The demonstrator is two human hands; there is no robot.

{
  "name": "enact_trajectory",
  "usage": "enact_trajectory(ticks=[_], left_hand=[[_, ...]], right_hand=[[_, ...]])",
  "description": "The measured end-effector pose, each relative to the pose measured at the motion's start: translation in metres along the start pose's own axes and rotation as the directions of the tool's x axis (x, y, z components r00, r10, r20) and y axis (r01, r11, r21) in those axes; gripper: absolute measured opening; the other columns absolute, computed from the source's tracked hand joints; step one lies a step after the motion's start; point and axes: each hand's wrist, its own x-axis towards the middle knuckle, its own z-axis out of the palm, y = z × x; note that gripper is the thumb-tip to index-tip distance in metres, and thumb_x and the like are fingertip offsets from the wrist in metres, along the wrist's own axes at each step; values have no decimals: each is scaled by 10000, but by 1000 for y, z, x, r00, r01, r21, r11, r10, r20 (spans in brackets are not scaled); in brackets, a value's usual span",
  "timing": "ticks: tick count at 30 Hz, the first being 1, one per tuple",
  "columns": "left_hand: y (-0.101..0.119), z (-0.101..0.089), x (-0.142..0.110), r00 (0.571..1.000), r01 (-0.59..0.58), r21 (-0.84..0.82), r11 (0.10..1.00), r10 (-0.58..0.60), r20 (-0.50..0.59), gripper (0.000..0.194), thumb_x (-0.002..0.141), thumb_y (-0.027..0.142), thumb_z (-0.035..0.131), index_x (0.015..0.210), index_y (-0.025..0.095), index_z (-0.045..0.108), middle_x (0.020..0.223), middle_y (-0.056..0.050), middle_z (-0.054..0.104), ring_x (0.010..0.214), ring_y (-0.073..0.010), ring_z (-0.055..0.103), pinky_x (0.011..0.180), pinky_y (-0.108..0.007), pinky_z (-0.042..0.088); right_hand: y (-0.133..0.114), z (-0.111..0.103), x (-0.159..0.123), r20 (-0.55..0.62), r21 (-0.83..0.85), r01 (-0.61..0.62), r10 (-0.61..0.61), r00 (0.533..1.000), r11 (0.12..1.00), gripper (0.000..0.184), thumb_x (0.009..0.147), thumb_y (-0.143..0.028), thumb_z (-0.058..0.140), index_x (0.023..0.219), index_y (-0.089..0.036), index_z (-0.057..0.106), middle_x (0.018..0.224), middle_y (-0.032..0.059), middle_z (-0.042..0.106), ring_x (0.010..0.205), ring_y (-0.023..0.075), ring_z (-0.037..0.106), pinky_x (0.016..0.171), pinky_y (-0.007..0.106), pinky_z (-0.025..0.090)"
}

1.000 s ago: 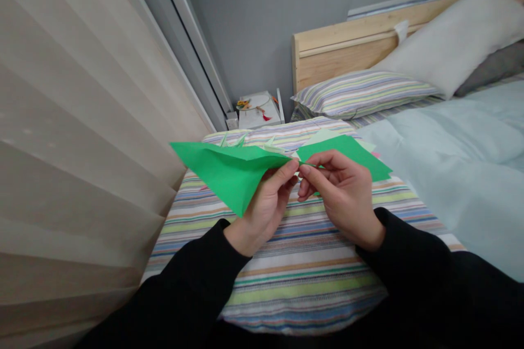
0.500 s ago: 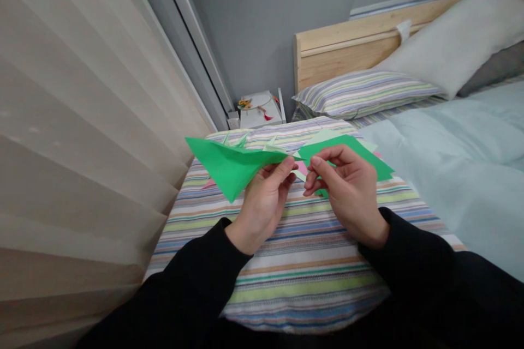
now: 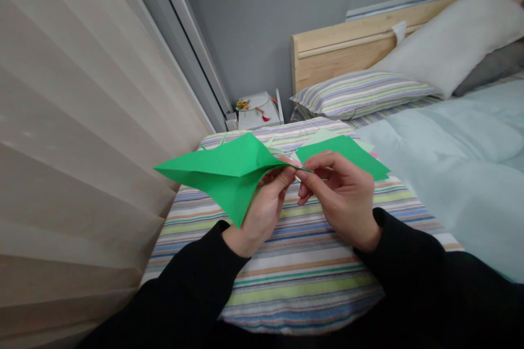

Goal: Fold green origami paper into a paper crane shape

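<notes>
A creased sheet of green paper [image 3: 229, 169] is held up above the striped cloth, its long point reaching left and a corner hanging down by my left wrist. My left hand [image 3: 264, 204] pinches its narrow end from below, the thumb on top. Close beside it, my right hand [image 3: 338, 191] is closed with thumb and forefinger on the thin right tip of the same paper. Parts of the fingers are hidden behind the paper and the hands. Behind my right hand lies a stack of flat green sheets [image 3: 356, 155].
Striped cloth [image 3: 303, 272] covers the surface under my hands. Light green folded pieces [image 3: 272, 144] lie behind the held paper. A curtain [image 3: 90, 136] hangs at left, a bed with a pale blue cover [image 3: 458, 147] stands at right, and a small white stand [image 3: 256, 109] is at the back.
Half a second ago my right fingers were off the tip; now they pinch it again. The green paper has tilted, so more of its upper face shows, and its point has shifted left.
</notes>
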Motion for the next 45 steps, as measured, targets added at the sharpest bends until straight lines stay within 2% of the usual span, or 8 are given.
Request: enact_trajectory(ticks=[8,13,16,21,23,32,38,45], left_hand=[[1,-3,-2,999,44,2,999,-44,-10,226,656,330,909,741,213,736,752,20,637,705,-128,563,654,-278,449],[1,0,-3,994,99,-36,994,-98,44,226,698,346,884,754,193,726,688,18,623,616,-118,547,558,-267,439],[2,3,-3,993,92,-30,995,-89,71,216,719,335,871,738,177,726,647,18,615,574,-114,539,496,-255,411],[2,3,-1,997,-5,-1,1000,5,-75,187,677,267,903,705,166,748,717,14,682,679,-89,583,672,-232,475],[2,3,0,995,-12,7,1000,13,-97,178,672,257,904,696,167,752,727,11,696,701,-89,594,716,-234,479],[-1,1,0,995,73,40,997,-70,-64,209,704,299,877,680,147,736,692,0,673,638,-98,555,641,-258,446],[-1,0,0,998,40,64,997,-37,-54,207,720,284,863,658,149,719,665,5,655,621,-92,537,633,-256,428],[1,1,0,998,32,60,998,-29,-51,206,727,298,860,681,155,719,651,13,637,613,-93,530,651,-261,440]], right_hand=[[-2,0,-2,29,-8,38,-38,999,999,91,890,-175,718,864,-219,644,833,-18,595,563,97,634,444,235,605],[-3,1,0,17,30,-33,32,999,999,117,882,-230,736,845,-219,625,799,-18,606,558,107,634,411,229,593],[-2,1,1,2,45,-97,97,995,994,170,848,-284,780,828,-218,624,715,-29,618,557,118,629,432,244,607],[0,1,3,-6,31,-165,166,986,986,217,817,-351,811,813,-206,650,615,-37,620,539,125,613,489,281,639],[0,1,3,-8,35,-179,179,984,983,221,827,-368,800,811,-202,656,618,-32,620,548,125,614,485,275,634],[0,1,4,-26,71,-184,186,982,980,229,825,-352,799,783,-205,628,623,-33,629,565,129,637,535,296,652],[2,1,4,0,86,-197,198,980,977,249,795,-346,831,777,-199,630,599,-34,636,547,125,626,507,276,631],[3,1,4,-4,92,-216,218,976,972,291,754,-383,859,791,-198,637,598,-36,646,542,138,643,540,321,659]])
